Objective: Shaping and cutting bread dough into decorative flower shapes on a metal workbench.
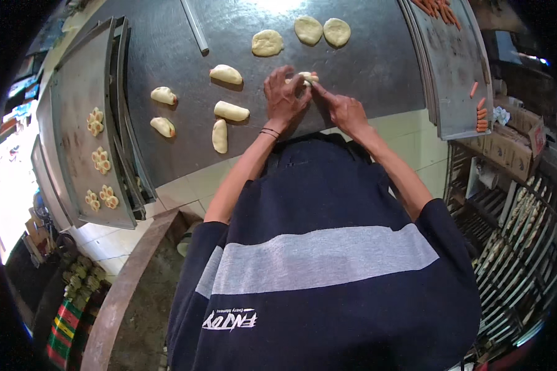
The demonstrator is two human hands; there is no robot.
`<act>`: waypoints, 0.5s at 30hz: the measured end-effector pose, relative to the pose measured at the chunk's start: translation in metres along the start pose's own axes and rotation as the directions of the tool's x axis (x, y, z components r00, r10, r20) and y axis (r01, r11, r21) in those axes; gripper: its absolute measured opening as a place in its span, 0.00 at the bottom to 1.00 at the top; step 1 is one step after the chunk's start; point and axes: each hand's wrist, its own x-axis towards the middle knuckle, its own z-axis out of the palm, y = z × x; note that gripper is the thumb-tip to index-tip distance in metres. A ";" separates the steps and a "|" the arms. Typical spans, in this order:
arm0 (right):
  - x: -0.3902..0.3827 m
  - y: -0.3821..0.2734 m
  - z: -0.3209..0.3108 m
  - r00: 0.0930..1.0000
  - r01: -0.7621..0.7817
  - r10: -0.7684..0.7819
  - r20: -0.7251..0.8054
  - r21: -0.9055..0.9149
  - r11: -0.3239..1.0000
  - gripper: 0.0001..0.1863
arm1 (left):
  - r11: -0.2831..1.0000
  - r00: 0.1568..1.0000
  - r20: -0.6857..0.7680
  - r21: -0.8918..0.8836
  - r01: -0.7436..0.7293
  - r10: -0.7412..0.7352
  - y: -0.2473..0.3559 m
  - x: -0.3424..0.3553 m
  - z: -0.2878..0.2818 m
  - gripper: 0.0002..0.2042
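Observation:
A small sausage-filled dough roll [314, 76] lies on the dark metal table [377, 68], partly covered by my fingers. My left hand [283, 98] has its thumb and fingers curved around the roll, steadying it against the tabletop. From the right, my right hand [346, 113] reaches it with the index finger stretched forward to the roll and the other fingers curled in. Something thin and greyish shows by that fingertip, too small to make out. To the left are a dough roll [226, 75], another roll [231, 111] and several more. Flat dough rounds [267, 43] lie beyond my hands.
At left, a metal tray [74, 133] bears flower-shaped dough pieces [101, 159], with more trays beneath. Another tray [455, 74] at right holds sausages [481, 117]. A metal bar [195, 26] lies at the far side. Beside the right tray stands a cardboard box [513, 139].

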 end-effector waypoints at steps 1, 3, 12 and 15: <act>-0.005 0.002 -0.002 1.000 0.009 -0.009 0.005 -0.013 1.000 0.40 | 0.999 0.999 0.015 0.032 -0.031 0.031 -0.003 0.001 0.000 0.14; -0.022 0.009 -0.012 0.991 -0.063 0.062 0.116 0.010 0.998 0.39 | 1.000 1.000 -0.024 0.012 -0.017 0.018 -0.005 0.000 0.001 0.14; 0.000 -0.002 -0.047 0.993 0.089 -0.073 0.097 -0.176 0.980 0.39 | 0.995 0.995 -0.070 -0.064 -0.071 0.066 -0.009 0.001 0.001 0.20; 0.012 0.010 -0.043 0.994 0.085 -0.065 0.092 -0.238 0.968 0.40 | 0.989 0.996 -0.078 -0.142 -0.053 0.042 -0.008 0.003 0.004 0.18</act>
